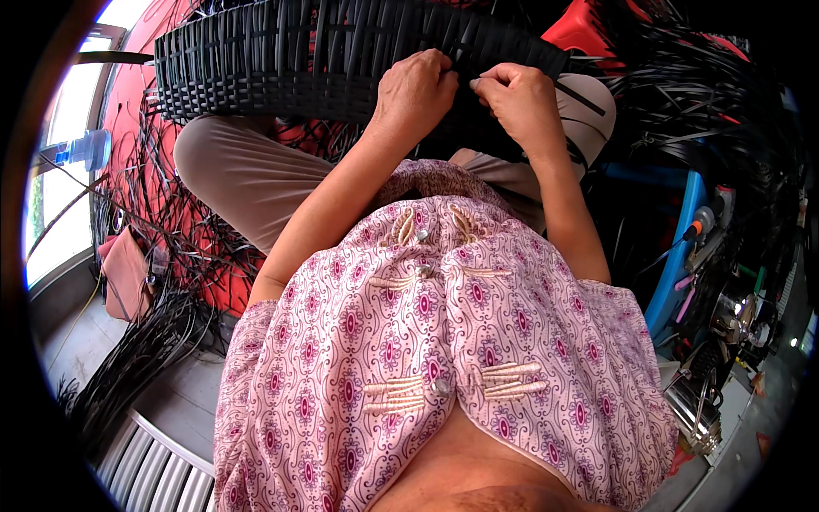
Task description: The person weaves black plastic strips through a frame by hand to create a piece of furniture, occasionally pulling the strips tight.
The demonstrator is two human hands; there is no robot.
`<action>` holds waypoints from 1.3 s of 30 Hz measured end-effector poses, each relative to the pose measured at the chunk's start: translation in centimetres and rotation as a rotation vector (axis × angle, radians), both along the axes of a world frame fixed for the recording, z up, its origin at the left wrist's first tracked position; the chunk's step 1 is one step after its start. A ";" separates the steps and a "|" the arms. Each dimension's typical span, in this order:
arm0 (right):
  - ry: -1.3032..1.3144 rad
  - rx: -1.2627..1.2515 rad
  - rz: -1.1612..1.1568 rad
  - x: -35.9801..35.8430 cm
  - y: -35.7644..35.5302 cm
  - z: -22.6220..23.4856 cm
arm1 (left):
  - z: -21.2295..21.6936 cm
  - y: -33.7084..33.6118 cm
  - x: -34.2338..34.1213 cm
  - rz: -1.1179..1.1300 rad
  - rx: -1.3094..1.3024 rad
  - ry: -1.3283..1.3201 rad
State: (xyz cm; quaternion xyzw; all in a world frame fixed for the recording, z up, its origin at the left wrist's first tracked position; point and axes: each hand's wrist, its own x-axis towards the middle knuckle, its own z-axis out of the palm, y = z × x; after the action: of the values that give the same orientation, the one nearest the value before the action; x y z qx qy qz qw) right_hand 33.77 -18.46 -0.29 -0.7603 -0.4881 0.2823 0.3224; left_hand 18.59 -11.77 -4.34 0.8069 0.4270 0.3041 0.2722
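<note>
A long black woven piece (256, 64), made of flat plastic strips, lies across my crossed legs at the top of the view. Its weave is tight along the near edge, with upright strips above. My left hand (414, 94) rests against its near side, fingers curled in on the weave. Just to the right, my right hand (520, 102) is closed in a pinch, thumb and forefinger together against the dark work. What the right fingertips hold is lost in the black behind them. A loose flat strip (582, 97) slants over my right knee, beside that hand.
Loose black strips (682, 77) pile up at the far right, near a red plastic object (584, 32). More strips (149, 358) lie bundled on the left floor. A blue-edged container (678, 256), tools and a metal kettle (695, 414) stand at right. A pink pouch (126, 277) sits left.
</note>
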 end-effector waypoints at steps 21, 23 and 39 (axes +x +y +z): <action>-0.307 0.166 0.163 -1.5 0.5 0.5 | 2.3 1.6 -3.1 -0.113 -0.426 -0.210; -0.289 0.284 0.130 -1.6 0.0 0.3 | 1.7 2.2 -5.0 -0.080 -0.458 -0.315; 0.416 0.431 0.216 -2.1 1.6 1.3 | 3.9 2.8 -6.2 -0.064 -0.380 -0.408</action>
State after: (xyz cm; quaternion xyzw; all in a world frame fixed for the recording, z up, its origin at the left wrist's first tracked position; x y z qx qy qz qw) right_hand 31.65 -16.83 0.99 -0.5442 -0.5380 0.3544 0.5374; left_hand 12.44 -8.94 -0.40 0.6765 0.3871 0.3660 0.5085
